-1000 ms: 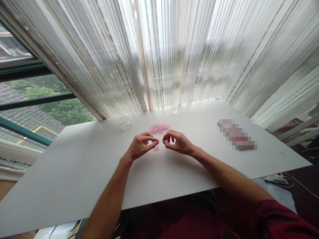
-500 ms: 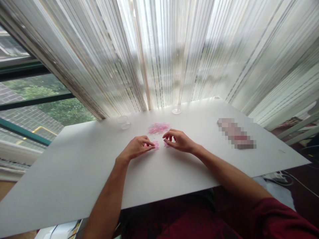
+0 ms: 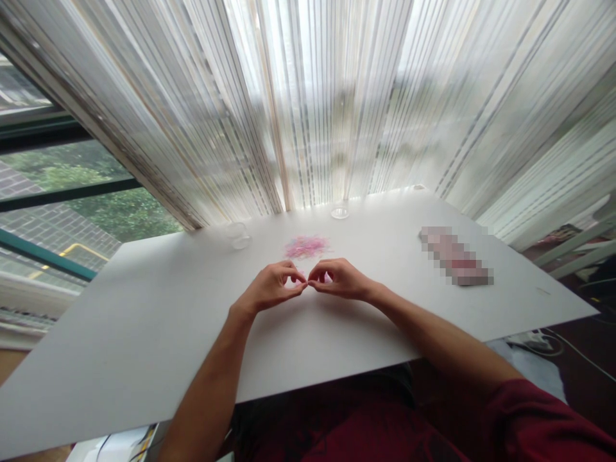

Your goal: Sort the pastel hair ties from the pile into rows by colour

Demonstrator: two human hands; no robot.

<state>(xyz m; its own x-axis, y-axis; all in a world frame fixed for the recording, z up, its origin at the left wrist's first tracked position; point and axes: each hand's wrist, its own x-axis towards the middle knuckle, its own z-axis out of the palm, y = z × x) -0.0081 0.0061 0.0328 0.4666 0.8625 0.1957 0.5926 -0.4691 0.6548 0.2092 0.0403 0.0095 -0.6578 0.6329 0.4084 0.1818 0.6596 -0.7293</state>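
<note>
My left hand [image 3: 278,285] and my right hand [image 3: 339,279] meet fingertip to fingertip above the white table [image 3: 158,321]. Each has thumb and forefinger pinched together; whatever lies between the tips is too small to make out. Some pink bits [image 3: 328,277] show through the gap inside my right hand's fingers, and more pink is partly hidden behind the left one. Just beyond the hands lies a loose pile of small pink and multicoloured pieces [image 3: 307,246], whose kind I cannot make out.
Clear round containers stand near the back edge: one [image 3: 339,212] behind the pile, another [image 3: 239,236] to the left. A pixelated pinkish, long object [image 3: 457,256] lies on the right. A striped sheer curtain [image 3: 332,109] hangs along the table's back.
My right hand has come left and slightly down, its fingers closing into a pinch. My left hand has shifted slightly right, so the fingertips now meet over the small pink bits.
</note>
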